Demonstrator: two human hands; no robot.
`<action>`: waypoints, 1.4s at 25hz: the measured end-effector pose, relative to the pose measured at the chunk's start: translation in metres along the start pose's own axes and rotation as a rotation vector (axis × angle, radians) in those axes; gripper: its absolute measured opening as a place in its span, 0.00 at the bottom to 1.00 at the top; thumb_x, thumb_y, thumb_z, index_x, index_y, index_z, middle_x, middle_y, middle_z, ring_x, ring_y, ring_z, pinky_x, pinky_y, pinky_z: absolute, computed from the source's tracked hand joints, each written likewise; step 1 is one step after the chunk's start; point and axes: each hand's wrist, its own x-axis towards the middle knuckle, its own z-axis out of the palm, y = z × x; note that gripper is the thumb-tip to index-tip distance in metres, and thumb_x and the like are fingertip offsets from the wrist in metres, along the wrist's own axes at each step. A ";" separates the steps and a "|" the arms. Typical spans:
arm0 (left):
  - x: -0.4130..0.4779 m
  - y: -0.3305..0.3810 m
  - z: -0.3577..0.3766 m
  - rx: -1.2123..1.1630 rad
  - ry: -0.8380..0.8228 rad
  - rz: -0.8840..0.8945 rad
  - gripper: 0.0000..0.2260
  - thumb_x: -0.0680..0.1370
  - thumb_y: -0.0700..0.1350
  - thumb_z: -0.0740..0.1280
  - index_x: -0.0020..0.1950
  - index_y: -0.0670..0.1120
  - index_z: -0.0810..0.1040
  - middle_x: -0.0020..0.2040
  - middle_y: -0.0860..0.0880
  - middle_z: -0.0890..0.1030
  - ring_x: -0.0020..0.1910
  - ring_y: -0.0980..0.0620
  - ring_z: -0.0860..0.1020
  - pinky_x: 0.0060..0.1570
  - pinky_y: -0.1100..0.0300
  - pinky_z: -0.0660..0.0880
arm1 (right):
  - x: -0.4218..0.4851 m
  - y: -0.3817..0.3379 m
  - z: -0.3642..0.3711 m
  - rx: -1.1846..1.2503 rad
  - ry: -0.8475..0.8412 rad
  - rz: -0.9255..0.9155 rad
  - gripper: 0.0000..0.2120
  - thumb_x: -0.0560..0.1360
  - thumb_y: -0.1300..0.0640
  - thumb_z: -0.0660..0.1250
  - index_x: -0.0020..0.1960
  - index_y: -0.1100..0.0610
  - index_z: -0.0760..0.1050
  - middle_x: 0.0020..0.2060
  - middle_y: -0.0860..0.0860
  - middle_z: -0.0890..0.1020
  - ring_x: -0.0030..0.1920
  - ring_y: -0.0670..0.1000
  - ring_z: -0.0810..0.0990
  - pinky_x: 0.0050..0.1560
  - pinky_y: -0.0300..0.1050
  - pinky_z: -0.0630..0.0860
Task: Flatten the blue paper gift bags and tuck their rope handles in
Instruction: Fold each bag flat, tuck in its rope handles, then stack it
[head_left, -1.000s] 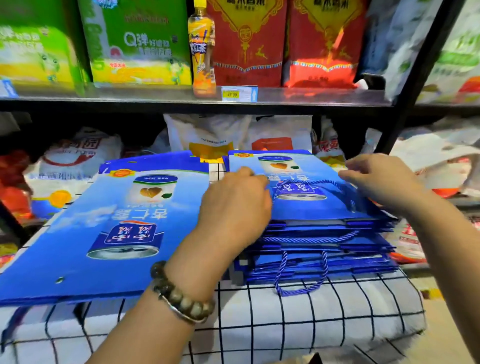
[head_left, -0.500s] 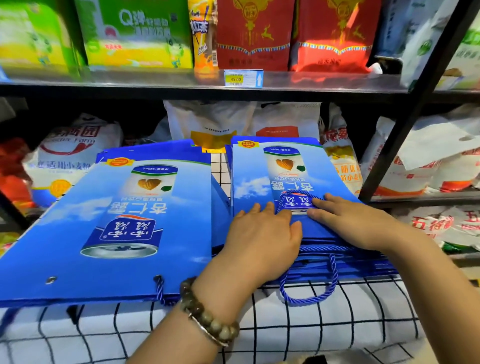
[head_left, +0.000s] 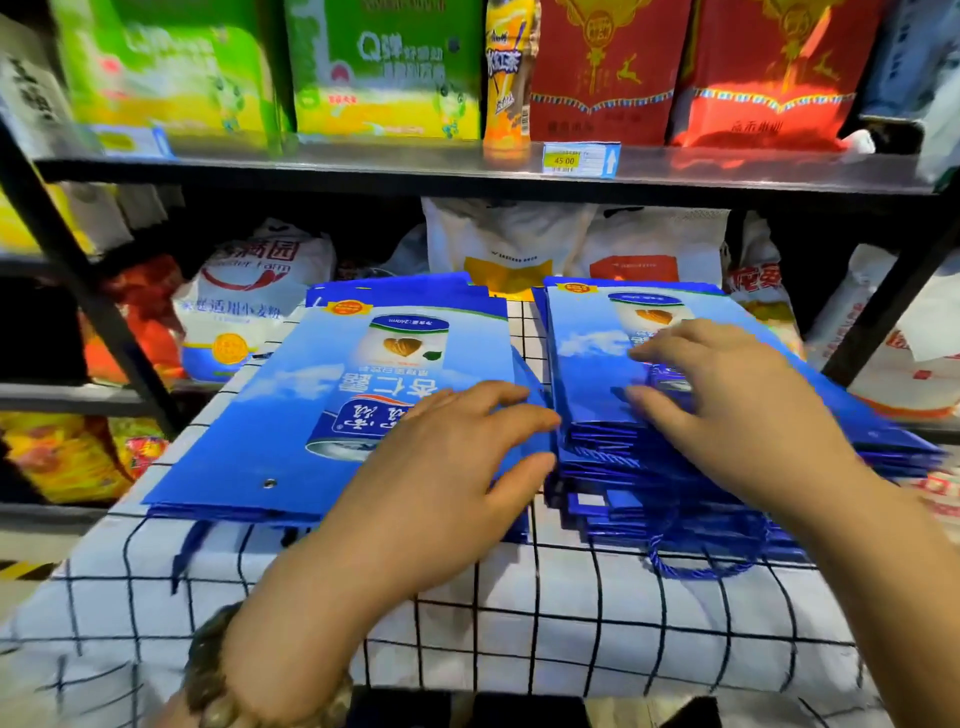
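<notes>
On the checked tabletop (head_left: 519, 634), the left stack of flattened blue bags (head_left: 291, 426) lies under your left hand (head_left: 441, 483), whose fingers are spread flat over its right edge and grip nothing. Your right hand (head_left: 737, 415) presses with straight, splayed fingers on the right stack (head_left: 587, 384) just beside it. A rope handle (head_left: 696, 573) loops out at that stack's near edge.

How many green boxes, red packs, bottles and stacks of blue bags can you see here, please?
Green boxes: 2
Red packs: 2
Bottles: 1
Stacks of blue bags: 2
Total: 7
</notes>
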 end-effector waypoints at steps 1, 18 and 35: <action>-0.013 -0.017 -0.005 0.031 -0.009 -0.033 0.26 0.71 0.64 0.48 0.65 0.60 0.71 0.68 0.59 0.68 0.66 0.60 0.65 0.65 0.62 0.59 | -0.003 -0.021 0.006 0.056 0.000 -0.069 0.13 0.73 0.49 0.65 0.54 0.54 0.79 0.50 0.52 0.80 0.53 0.58 0.77 0.51 0.53 0.73; -0.067 -0.050 0.004 -0.067 0.340 -0.017 0.09 0.71 0.58 0.63 0.38 0.54 0.74 0.45 0.60 0.80 0.46 0.59 0.76 0.51 0.62 0.67 | -0.019 -0.105 0.045 0.599 -0.133 -0.237 0.12 0.69 0.40 0.58 0.37 0.47 0.71 0.33 0.42 0.74 0.37 0.45 0.73 0.37 0.49 0.74; -0.022 -0.034 -0.030 -0.994 0.191 -0.581 0.02 0.74 0.40 0.67 0.42 0.45 0.79 0.22 0.49 0.76 0.18 0.56 0.70 0.21 0.68 0.67 | -0.029 -0.103 0.035 0.849 -0.217 -0.128 0.15 0.65 0.38 0.61 0.41 0.46 0.79 0.37 0.43 0.79 0.36 0.43 0.76 0.36 0.30 0.67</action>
